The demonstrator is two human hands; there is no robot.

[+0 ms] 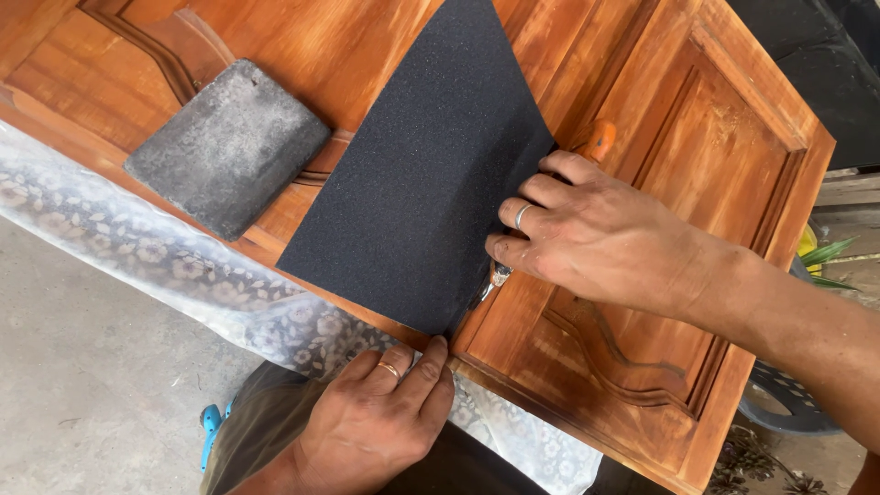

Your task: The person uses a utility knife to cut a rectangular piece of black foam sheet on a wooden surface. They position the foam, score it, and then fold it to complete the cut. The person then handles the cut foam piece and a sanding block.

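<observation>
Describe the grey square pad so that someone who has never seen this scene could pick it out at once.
Start at the big orange-brown carved wooden door panel lying flat across the picture. On its upper left part lies the grey pad, a flat, rounded square with a mottled, dusty face. Unlike the black sandpaper sheet beside it, which the left hand and right hand press down, it is thicker, paler and untouched.

My only view comes from the head-worn camera, looking steeply down and close onto the orange-brown carved wooden door panel [660, 165] that runs corner to corner across the picture, with grey concrete floor [82, 385] below-left of it and my own lap just beneath its near edge.
</observation>
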